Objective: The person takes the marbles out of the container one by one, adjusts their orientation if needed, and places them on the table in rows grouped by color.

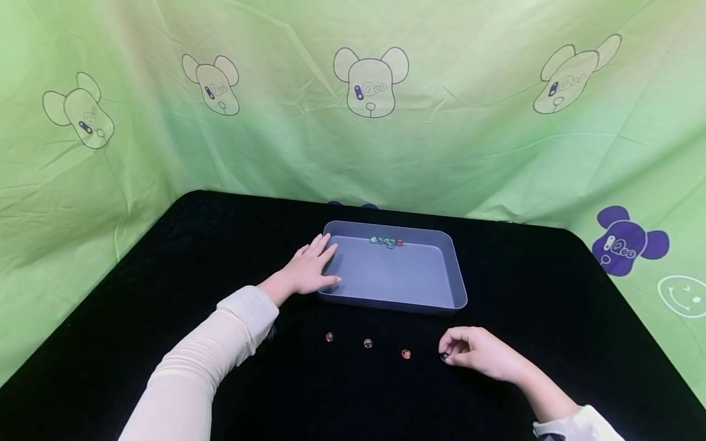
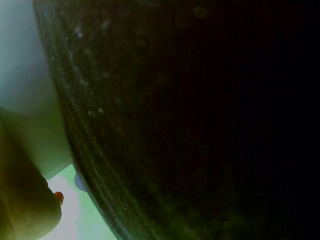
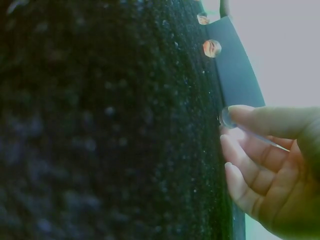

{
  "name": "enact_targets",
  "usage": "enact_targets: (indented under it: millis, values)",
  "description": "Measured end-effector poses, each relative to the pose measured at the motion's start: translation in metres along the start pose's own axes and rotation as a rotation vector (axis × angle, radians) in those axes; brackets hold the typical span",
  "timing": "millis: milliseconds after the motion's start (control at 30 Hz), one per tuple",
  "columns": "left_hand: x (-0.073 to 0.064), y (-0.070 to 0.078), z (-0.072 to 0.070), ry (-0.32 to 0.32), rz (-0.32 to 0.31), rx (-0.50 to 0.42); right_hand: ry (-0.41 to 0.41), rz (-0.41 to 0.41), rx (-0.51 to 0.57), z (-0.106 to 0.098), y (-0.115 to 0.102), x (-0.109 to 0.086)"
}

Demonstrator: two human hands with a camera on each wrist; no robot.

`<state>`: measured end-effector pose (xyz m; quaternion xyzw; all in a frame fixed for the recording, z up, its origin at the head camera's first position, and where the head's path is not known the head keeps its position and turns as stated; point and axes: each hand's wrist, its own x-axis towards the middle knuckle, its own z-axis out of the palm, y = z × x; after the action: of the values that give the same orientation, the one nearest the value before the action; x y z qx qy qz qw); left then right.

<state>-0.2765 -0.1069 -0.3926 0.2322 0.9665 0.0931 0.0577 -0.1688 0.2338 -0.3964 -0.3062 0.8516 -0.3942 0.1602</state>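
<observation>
My left hand point(image 1: 310, 268) rests with fingers spread over the left rim of a shallow grey tray point(image 1: 386, 275). Between thumb and fingertips my right hand point(image 1: 478, 352) pinches a clear glass marble point(image 3: 227, 118), down at the black cloth just in front of the tray's right corner. To its left, three marbles lie in a loose row: an orange one point(image 1: 406, 354), an amber one point(image 1: 368, 344) and a reddish one point(image 1: 329, 337). Inside the tray, several green marbles point(image 1: 386, 241) and a red marble point(image 1: 399, 242) gather along the back wall.
Black cloth point(image 1: 220, 245) covers the table, whose rounded back corners show. Green printed curtains point(image 1: 287, 153) hang behind it and at both sides. The left wrist view is mostly dark cloth, with part of the left hand point(image 2: 30, 210) at its lower left.
</observation>
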Motion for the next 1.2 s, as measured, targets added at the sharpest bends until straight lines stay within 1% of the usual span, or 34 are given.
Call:
enact_targets:
  millis: [167, 333, 500, 667, 800, 967, 1200]
  values:
    - [0.001, -0.001, 0.000, 0.012, 0.006, 0.007, 0.017, -0.024, -0.034, 0.001, 0.001, 0.001]
    - [0.001, -0.001, 0.000, 0.018, 0.007, 0.004, 0.021, -0.019, -0.044, 0.002, 0.001, 0.001]
    - [0.001, -0.001, -0.001, 0.013, 0.004, 0.007, 0.022, 0.005, -0.031, 0.002, 0.000, 0.001]
    - [0.002, -0.001, -0.002, 0.015, 0.007, 0.014, 0.014, 0.012, -0.004, -0.001, -0.002, 0.001]
    - [0.001, -0.001, -0.002, 0.012, 0.001, 0.030, 0.024, 0.009, -0.017, -0.004, -0.002, 0.001]
    - [0.000, -0.001, -0.002, 0.008, -0.006, 0.031, 0.049, -0.012, -0.030, -0.006, -0.001, 0.000]
    - [-0.001, 0.000, -0.001, 0.008, -0.001, 0.006, 0.088, -0.043, -0.042, -0.010, -0.003, 0.003]
